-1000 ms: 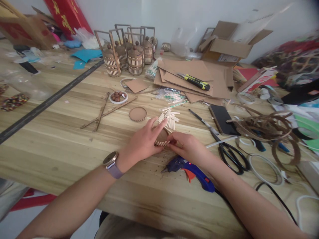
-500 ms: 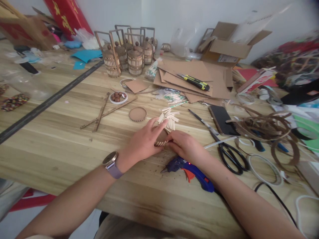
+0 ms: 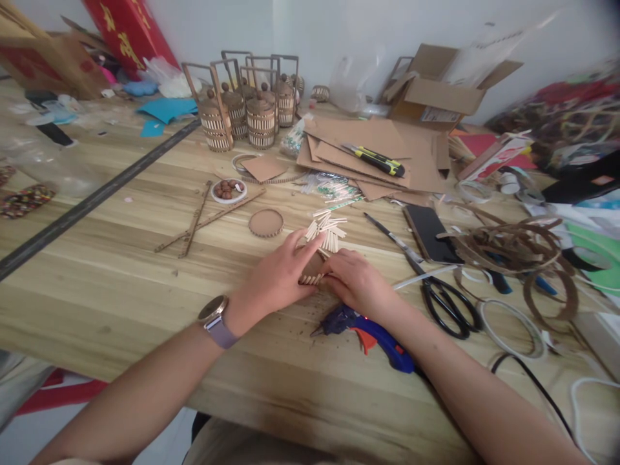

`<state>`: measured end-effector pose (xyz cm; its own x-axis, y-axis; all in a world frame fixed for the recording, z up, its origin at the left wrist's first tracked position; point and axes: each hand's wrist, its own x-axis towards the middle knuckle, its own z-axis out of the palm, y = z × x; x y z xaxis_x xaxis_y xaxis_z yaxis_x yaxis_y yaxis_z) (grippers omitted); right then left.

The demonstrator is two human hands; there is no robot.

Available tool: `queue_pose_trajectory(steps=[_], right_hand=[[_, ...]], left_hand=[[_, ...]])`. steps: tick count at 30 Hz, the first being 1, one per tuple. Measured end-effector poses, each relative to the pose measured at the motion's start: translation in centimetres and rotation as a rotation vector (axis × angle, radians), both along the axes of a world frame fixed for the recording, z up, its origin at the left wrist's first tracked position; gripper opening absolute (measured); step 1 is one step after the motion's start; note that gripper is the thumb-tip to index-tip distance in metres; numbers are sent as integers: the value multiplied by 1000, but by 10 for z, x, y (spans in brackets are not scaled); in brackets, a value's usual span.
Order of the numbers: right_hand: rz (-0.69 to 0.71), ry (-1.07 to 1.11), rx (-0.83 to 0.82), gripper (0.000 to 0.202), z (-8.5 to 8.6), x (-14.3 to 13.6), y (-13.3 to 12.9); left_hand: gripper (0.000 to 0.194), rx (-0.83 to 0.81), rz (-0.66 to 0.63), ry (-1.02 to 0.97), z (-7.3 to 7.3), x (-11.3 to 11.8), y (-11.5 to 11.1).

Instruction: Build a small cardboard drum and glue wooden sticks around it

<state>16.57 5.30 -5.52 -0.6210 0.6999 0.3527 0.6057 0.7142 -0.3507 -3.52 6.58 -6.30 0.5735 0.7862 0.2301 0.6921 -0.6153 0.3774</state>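
Between my hands is a round cardboard piece (image 3: 314, 266) with short pale sticks (image 3: 310, 279) set side by side along its near edge. My left hand (image 3: 274, 274) grips it from the left, thumb at the near side and fingers over the far side. At the right end of the stick row, the fingers of my right hand (image 3: 357, 279) are pinched together; what they hold is hidden. Just beyond lies a pile of short pale sticks (image 3: 330, 231). A blue glue gun (image 3: 385, 339) rests under my right forearm, its nozzle pointing left.
A cardboard disc with a rim (image 3: 266, 223) lies left of the stick pile. Black scissors (image 3: 448, 303), a phone (image 3: 431, 232) and coiled brown strips (image 3: 504, 245) are on the right. Small lidded baskets (image 3: 261, 123) stand behind, beside cardboard sheets (image 3: 334, 145) bearing utility knives (image 3: 375, 159).
The whole view has shifted very slightly. Both hands keep nearly the same position and grip at the round cardboard piece.
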Motion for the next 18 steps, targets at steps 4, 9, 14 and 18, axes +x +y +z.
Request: queue_pose_trajectory(steps=[4,9,14,18], right_hand=[[10,-18,-5,12,0,0,0],[0,14,-19,23,12,2,-2],[-98,62,-107,12,45,10,-12],[-155,-142,-311,26,64,26,-31]], left_hand=[[90,-14,12,-14,-2,0,2],[88,-45,-28,-67,-5,-4,4],[98,-103,-24,-117,-5,-9,7],[110,-131,9,-165,-4,-7,5]])
